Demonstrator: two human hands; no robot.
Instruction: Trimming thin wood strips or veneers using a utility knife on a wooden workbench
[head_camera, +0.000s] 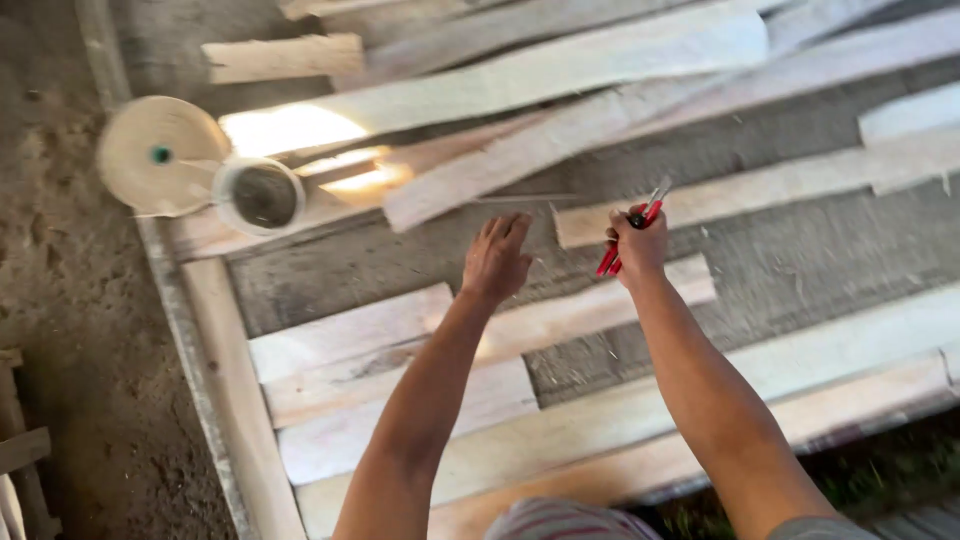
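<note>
One hand (636, 243) grips red pliers (633, 228); other hand (496, 258) open.

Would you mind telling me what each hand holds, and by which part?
Right hand grips red-handled pliers by the handles; left hand holds nothing.

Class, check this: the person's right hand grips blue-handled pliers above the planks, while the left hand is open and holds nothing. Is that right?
Not quite. In the head view the pliers in the right hand have red handles, not blue. The left hand is open, holding nothing, above the planks.
</note>
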